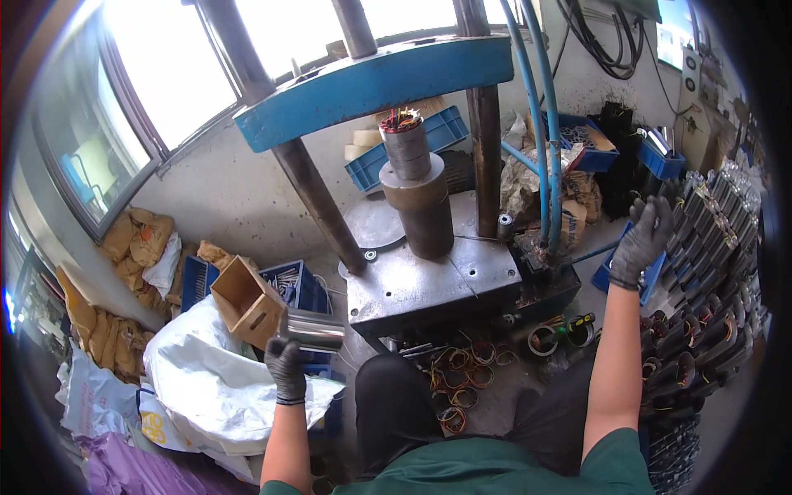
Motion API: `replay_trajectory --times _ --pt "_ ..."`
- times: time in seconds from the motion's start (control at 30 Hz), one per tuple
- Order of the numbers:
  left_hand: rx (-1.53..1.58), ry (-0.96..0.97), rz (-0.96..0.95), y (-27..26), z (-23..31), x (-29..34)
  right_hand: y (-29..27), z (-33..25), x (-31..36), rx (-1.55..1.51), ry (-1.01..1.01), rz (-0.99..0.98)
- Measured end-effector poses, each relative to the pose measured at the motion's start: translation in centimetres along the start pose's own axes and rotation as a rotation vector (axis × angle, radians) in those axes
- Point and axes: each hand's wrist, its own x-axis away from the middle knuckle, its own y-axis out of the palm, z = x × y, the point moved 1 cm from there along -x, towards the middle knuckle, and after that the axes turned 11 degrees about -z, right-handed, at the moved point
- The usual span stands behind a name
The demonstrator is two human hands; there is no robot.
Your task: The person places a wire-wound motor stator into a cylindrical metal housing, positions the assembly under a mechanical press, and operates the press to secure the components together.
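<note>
My left hand (pixel 285 371), in a dark grey glove, is closed on the near end of a shiny metal tube (pixel 315 330), which lies level beside a wooden box (pixel 247 301). My right hand (pixel 642 247), gloved the same way, is raised at the right with its fingers stretched upward and nothing visible in it. Ahead stands a press with a blue crossbeam (pixel 379 87) and a steel bed (pixel 429 289). On the bed, a thick steel post (pixel 425 214) carries a grey motor stator (pixel 404 148) with red and yellow wires at its top.
Stacked dark cylinders with wires (pixel 701 355) fill the right side. Blue hoses (pixel 544 124) run down by the press. Several wire coils (pixel 466 371) lie on the floor below. White sacks (pixel 206 371) and brown bags (pixel 140 247) crowd the left.
</note>
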Motion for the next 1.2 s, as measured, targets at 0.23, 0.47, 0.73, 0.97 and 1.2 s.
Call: replay_trajectory --times 0.23,0.47,0.73,0.97,1.2 --pt "0.420 0.024 -0.144 11.0 4.7 -7.0 4.1 1.1 -0.5 0.211 -0.103 0.083" --pt "0.576 -0.099 -0.299 22.9 2.8 -10.7 4.6 0.7 0.4 0.155 -0.154 0.201" --pt "0.404 0.144 -0.408 27.0 6.1 -23.7 4.9 0.1 0.6 0.087 -0.118 0.262" --pt "0.287 0.339 -0.172 30.9 6.8 -29.7 4.7 0.3 0.6 0.148 -0.073 0.299" --pt "0.364 0.204 -0.068 31.7 7.1 -35.4 4.7 0.0 0.7 0.167 -0.104 0.315"
